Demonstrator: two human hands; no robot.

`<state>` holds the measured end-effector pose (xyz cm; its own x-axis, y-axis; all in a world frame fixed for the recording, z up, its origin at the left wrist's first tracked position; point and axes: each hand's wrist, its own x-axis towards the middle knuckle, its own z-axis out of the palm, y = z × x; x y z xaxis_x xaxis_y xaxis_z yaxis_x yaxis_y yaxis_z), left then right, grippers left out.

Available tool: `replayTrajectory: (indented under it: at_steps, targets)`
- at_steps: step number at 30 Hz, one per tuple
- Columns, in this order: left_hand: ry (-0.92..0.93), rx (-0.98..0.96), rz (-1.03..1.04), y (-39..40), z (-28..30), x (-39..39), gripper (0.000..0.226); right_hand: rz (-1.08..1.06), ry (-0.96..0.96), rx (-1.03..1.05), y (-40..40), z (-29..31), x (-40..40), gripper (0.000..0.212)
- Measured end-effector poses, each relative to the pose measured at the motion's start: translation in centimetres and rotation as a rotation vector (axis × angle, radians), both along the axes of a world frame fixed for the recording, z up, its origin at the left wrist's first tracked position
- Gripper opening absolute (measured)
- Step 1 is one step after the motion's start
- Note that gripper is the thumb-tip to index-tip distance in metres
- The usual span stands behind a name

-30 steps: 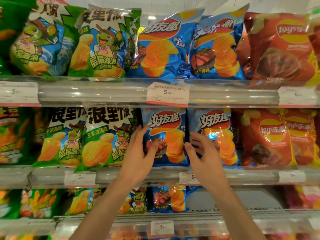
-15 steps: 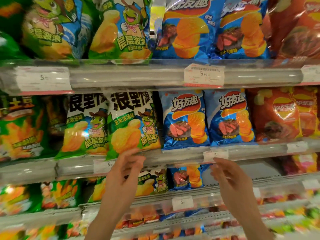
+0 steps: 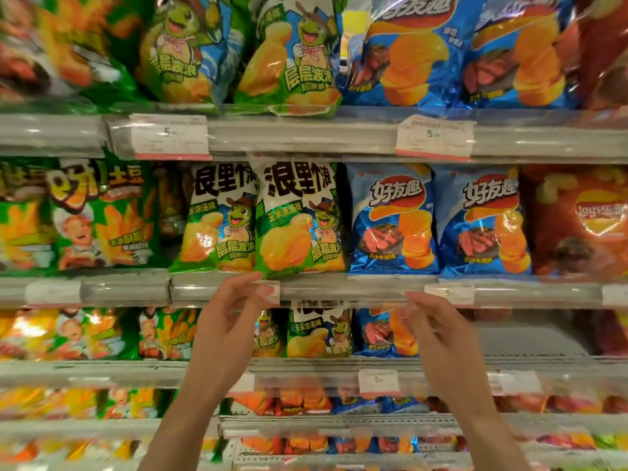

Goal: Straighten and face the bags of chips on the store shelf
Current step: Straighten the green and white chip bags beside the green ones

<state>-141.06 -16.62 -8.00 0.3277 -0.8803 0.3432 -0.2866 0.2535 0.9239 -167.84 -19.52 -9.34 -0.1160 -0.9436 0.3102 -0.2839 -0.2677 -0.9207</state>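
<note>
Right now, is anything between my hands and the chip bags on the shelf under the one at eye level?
Nothing visible. The left hand and right hand hover in front of the green bag and blue bag, open air between.

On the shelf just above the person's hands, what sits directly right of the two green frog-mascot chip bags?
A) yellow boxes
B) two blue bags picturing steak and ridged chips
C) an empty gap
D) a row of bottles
B: two blue steak-flavour chip bags stand side by side right of the green frog-mascot bags, with a red Lay's bag beyond them.
</note>
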Motion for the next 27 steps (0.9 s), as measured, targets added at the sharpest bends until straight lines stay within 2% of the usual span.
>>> replayTrajectory:
  at_steps: [5, 9, 11, 17, 20, 23, 27]
  targets:
    - [0.005, -0.005, 0.063, 1.1, 0.6, 0.2, 0.034, 0.059, -0.060, 0.058, 0.0, 0.0, 0.5, 0.012]
    - [0.009, -0.048, 0.095, 0.1, 0.6, 0.4, 0.022, 0.042, -0.049, 0.031, -0.5, 0.5, 0.1, 0.013]
    - [-0.008, -0.063, 0.121, -1.0, 1.1, 0.7, 0.028, 0.030, -0.048, 0.014, -0.6, 0.6, 0.3, 0.014]
    - [-0.208, -0.063, 0.053, -6.6, 3.3, 1.9, 0.051, 0.016, 0.010, -0.003, -1.3, 1.5, 3.7, 0.014]
    - [-0.247, -0.076, -0.003, -9.3, 4.5, 1.6, 0.058, 0.051, 0.097, -0.013, -3.8, 3.8, 6.8, 0.024]
    - [-0.343, -0.083, 0.067, -11.1, 5.0, 0.9, 0.062, 0.092, 0.145, -0.014, -7.6, 6.0, 9.7, 0.042]
    - [-0.334, -0.094, 0.088, -12.5, 5.3, 0.1, 0.060, 0.118, 0.108, 0.019, -11.4, 7.0, 12.5, 0.058]
